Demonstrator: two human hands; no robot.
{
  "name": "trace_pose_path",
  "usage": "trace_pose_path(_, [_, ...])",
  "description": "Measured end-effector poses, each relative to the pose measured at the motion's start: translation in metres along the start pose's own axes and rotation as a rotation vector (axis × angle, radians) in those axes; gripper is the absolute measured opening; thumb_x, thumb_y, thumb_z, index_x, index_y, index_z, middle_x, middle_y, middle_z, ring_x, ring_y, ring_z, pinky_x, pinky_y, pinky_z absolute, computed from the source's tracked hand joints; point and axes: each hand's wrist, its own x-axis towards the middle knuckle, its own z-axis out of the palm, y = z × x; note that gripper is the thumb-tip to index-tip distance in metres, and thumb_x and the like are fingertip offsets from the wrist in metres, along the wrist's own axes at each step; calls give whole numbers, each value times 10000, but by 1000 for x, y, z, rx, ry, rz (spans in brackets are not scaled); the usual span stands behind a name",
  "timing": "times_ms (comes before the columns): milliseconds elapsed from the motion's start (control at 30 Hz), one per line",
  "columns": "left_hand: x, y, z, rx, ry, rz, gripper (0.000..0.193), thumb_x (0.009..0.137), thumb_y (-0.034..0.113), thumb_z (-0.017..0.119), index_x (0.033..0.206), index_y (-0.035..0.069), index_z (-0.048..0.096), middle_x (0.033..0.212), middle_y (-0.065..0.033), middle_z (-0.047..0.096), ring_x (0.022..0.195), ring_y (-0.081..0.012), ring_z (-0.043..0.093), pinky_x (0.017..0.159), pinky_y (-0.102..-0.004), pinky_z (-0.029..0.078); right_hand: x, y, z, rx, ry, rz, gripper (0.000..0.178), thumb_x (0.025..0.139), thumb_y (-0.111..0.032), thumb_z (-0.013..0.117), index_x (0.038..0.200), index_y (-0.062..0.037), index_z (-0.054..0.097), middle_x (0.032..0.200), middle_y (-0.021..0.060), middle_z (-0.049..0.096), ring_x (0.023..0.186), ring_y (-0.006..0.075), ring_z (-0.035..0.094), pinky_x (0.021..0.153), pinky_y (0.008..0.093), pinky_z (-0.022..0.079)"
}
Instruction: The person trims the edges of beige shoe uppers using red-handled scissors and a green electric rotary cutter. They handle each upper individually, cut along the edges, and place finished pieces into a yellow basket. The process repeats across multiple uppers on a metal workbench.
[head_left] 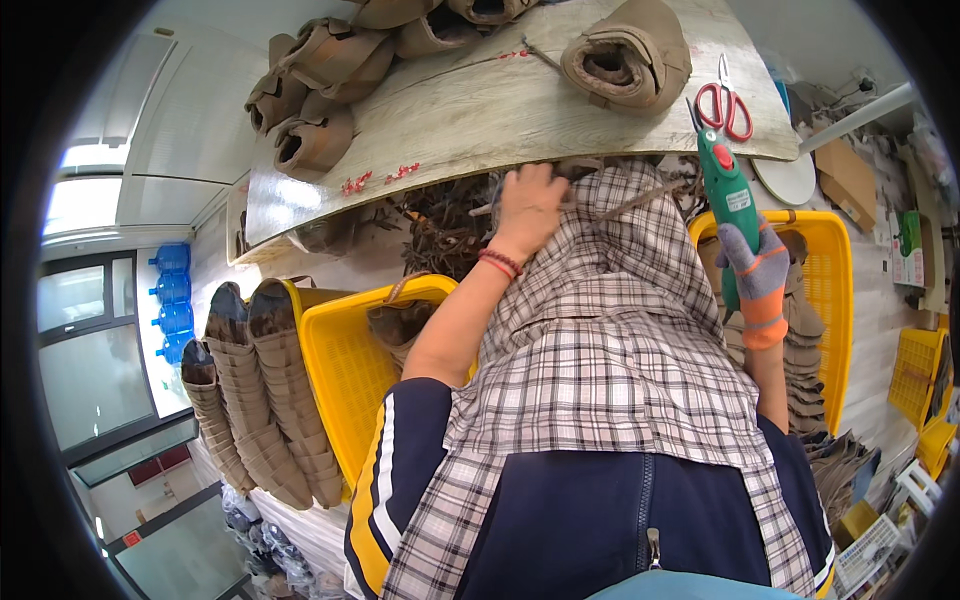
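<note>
The gloved right hand [755, 262] is wrapped around a green handheld tool [733, 190], its narrow tip toward the surface [450, 120] by the near right corner. The left hand [532, 212] curls at the near edge; whether it grips anything I cannot tell. A swing of the tool could knock the scissors [724, 88] off the right edge, or nick those ungloved fingers if brought across; the loose plaid apron [590, 375] could snag.

Counted: one tool, one pair of scissors, one separate brown roll [655, 45], and at least five overlapping rolls [340, 60] toward the left.
</note>
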Motion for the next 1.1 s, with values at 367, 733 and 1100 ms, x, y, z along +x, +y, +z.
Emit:
trace_pose_path(367, [-41, -98, -36, 228, -372, -633, 338, 802, 319, 617, 1040, 81, 649, 1081, -180, 626, 1032, -376, 570, 860, -443, 437, -5, 6, -9, 68, 42, -2, 299, 816, -219, 719, 993, -2, 613, 719, -8, 593, 557, 49, 501, 505, 200, 409])
trace_pose_path(733, [146, 19, -41, -1, 310, 392, 247, 657, 83, 713, 843, 45, 557, 868, -107, 565, 845, -292, 530, 790, -388, 429, 2, -2, -10, 107, 62, -17, 347, 797, -228, 741, 1026, 3, 620, 709, -15, 586, 564, 47, 496, 514, 197, 409])
trace_pose_path(1100, [120, -51, -169, -1873, 440, -326, 276, 908, 131, 552, 1146, -8, 565, 1106, -93, 633, 1012, -261, 598, 918, -387, 465, 26, -20, -11, 88, -1, -106, 411, 766, -239, 765, 1060, 6, 615, 781, 15, 636, 634, 56, 551, 563, 212, 445])
